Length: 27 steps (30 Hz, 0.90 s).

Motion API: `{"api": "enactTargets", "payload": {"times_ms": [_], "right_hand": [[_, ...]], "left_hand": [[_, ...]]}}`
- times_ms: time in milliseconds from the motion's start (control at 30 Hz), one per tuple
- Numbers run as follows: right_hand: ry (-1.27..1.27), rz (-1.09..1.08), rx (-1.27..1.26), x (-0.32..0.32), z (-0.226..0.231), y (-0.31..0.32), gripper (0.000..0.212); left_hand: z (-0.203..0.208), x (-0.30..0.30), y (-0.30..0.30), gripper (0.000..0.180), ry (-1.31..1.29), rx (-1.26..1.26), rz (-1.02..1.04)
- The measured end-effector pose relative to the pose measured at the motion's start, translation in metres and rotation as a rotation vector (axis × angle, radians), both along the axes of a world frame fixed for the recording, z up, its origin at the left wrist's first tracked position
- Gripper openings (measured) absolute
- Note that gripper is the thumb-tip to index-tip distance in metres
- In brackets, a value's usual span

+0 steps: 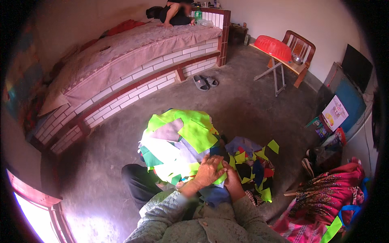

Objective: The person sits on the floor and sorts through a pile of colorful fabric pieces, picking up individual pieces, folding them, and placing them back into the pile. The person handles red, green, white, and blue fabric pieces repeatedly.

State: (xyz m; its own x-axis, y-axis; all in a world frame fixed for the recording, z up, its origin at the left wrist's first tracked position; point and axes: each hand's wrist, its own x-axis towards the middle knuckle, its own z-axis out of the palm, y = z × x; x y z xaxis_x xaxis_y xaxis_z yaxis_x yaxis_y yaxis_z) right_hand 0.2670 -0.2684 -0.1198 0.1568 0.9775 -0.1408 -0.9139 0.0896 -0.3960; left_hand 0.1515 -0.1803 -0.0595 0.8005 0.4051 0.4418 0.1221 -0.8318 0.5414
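Note:
In front of me rises a large heap of cloth pieces, neon yellow-green, grey, white and dark green, with bright sunlight on its left side. At its near right edge my two hands meet. My left hand is closed, its fingers reaching over toward my right hand. Between them is a small yellow-green cloth scrap, which both hands grip. Dark blue cloth lies on my lap just below. To the right, a lower pile of small scraps in yellow, black, blue and red spreads on the floor.
A brick-sided bed with a pink cover runs along the left; another person sits at its far end. Grey slippers lie beside it. A red basin rests on a folding table. Red patterned cloth is heaped at right.

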Motion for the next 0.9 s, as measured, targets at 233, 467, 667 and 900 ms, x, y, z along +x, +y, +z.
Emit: {"api": "enactTargets", "payload": {"times_ms": [233,467,667,900], "right_hand": [[-0.012,-0.028,-0.063,-0.007,0.017,0.004,0.035],[-0.355,-0.115,-0.125,0.003,-0.029,0.011,0.029],[-0.039,-0.143,-0.133,-0.008,0.012,0.012,0.016],[-0.098,-0.145,-0.178,-0.007,0.014,0.009,0.018]], "left_hand": [[0.01,-0.006,0.003,0.046,-0.11,-0.105,0.035],[-0.004,-0.032,0.005,0.033,-0.385,-0.945,0.083],[0.009,-0.049,-0.007,0.018,-0.438,-1.261,0.126],[0.013,-0.044,-0.012,0.032,-0.165,-0.962,0.176]]}}
